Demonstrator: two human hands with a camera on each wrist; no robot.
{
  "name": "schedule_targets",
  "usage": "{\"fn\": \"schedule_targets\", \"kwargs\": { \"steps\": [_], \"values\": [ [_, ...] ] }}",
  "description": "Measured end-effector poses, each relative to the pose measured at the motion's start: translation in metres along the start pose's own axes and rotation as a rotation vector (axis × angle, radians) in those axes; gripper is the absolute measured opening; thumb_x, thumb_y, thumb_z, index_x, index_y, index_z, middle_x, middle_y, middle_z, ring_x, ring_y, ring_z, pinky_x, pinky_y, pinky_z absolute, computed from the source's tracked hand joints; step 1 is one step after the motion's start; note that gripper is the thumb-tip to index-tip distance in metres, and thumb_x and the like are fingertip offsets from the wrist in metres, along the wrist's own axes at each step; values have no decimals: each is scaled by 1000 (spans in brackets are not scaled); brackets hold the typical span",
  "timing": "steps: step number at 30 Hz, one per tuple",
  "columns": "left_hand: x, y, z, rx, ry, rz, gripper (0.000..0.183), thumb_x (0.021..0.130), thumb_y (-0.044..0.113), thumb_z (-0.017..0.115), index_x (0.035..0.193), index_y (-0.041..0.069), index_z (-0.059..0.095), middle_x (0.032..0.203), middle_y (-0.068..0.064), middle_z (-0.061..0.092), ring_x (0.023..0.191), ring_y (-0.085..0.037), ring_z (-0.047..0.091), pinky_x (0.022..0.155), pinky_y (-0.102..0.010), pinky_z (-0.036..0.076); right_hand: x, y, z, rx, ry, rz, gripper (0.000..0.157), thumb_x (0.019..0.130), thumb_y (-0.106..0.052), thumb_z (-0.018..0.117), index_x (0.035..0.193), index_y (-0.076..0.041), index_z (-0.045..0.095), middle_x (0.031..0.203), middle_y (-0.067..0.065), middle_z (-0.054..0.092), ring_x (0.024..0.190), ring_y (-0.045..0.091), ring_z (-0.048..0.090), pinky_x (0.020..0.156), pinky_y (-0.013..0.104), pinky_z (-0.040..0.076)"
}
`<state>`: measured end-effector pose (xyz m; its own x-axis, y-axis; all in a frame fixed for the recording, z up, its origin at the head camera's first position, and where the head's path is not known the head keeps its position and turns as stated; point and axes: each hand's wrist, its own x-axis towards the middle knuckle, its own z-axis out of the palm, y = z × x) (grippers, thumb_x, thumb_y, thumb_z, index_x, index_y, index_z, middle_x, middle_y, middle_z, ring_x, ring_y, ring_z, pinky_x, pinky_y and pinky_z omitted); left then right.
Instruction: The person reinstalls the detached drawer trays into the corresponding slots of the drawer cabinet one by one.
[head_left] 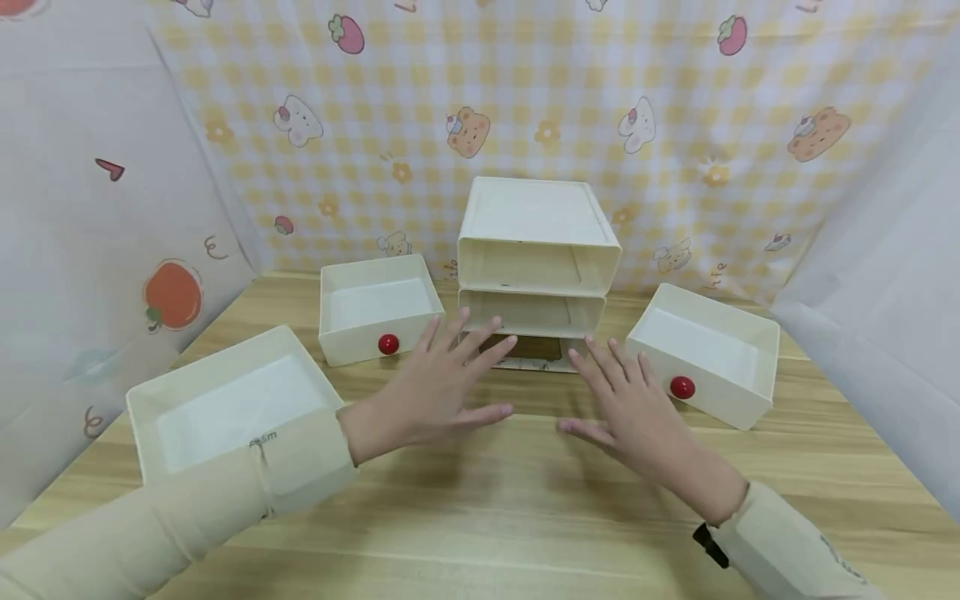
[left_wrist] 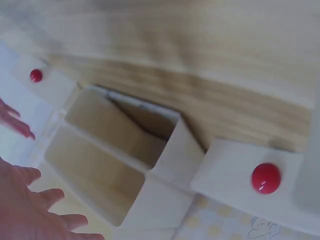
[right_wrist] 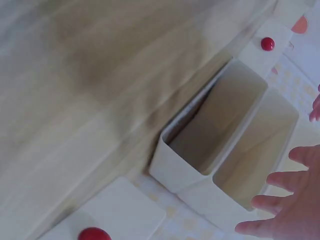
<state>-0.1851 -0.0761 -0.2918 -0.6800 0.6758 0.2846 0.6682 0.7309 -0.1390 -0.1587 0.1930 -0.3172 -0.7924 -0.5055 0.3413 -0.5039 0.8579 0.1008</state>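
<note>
A white cabinet (head_left: 538, 210) of stacked drawer slots stands at the back middle, its slots facing me with no drawers in them. My left hand (head_left: 427, 392) hovers in front of its lower left side, fingers spread and holding nothing. To the right, my right hand (head_left: 645, 417) is likewise spread in the air, palm down, near the cabinet's lower right. In the left wrist view the left fingers (left_wrist: 47, 200) show at the lower left edge; the right wrist view has the right fingers (right_wrist: 280, 195) at its right edge.
One white drawer (head_left: 378, 329) with a red knob (head_left: 388, 344) sits left of the cabinet. Another drawer (head_left: 720, 400) with a red knob (head_left: 682, 387) is on the right. A third drawer (head_left: 142, 433) lies at the near left, partly behind my sleeve. A patterned cloth (head_left: 525, 83) hangs behind.
</note>
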Motion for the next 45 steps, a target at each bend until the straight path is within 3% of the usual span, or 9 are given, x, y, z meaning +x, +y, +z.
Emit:
{"fn": "schedule_targets", "kwargs": {
  "steps": [3,9,14,18,25,33,39,42,45],
  "values": [
    [4,1,-11,11,31,-1,76,88,68,34,149,25,20,155,-6,19,141,-40,14,111,-63,18,3,1,-4,39,61,1,81,84,-59,53,143,-7,33,148,20,30,132,44,32,104,65,30],
    [17,0,-36,-45,119,-23,76,88,64,40,149,24,20,154,-6,22,141,-39,13,113,-61,13,15,8,-12,108,267,-10,67,87,-49,57,131,0,45,134,23,46,114,44,48,94,60,42],
    [31,-6,-53,-80,162,-64,75,89,63,39,149,23,18,155,-6,18,141,-39,14,113,-61,14,25,18,-25,160,398,25,56,86,-34,63,126,3,50,125,23,52,112,40,51,90,56,45],
    [40,-15,-64,-132,185,-110,73,90,62,36,149,23,18,155,-7,18,140,-40,16,114,-59,15,33,25,-38,179,458,62,49,87,-27,63,122,4,51,120,21,55,109,39,52,89,54,48],
    [55,-36,-77,-260,197,-242,70,93,56,38,150,21,16,154,-11,19,139,-38,22,112,-58,22,51,36,-60,294,439,186,46,90,-21,60,127,4,47,118,24,52,110,40,49,90,53,45],
    [74,-63,-80,-537,185,-435,61,93,36,49,146,15,27,149,-8,31,138,-26,27,114,-45,26,77,44,-75,493,353,352,51,93,-26,53,136,0,41,126,23,47,109,37,49,88,48,48],
    [87,-80,-78,-721,135,-579,58,93,35,49,145,18,30,149,-8,33,136,-26,33,111,-46,32,92,53,-79,568,277,462,52,94,-36,47,137,-5,44,127,21,51,112,36,52,91,50,47],
    [93,-85,-77,-785,94,-660,59,93,39,49,145,20,30,147,-9,37,132,-27,39,107,-44,37,99,56,-81,618,228,532,52,94,-41,46,136,-10,47,129,17,53,111,33,55,87,44,50],
    [98,-88,-74,-858,79,-697,58,93,39,49,144,18,32,142,-10,43,124,-26,47,98,-41,46,106,59,-78,734,210,574,53,94,-42,46,135,-9,48,130,16,53,108,29,57,77,27,54]
  ]
}}
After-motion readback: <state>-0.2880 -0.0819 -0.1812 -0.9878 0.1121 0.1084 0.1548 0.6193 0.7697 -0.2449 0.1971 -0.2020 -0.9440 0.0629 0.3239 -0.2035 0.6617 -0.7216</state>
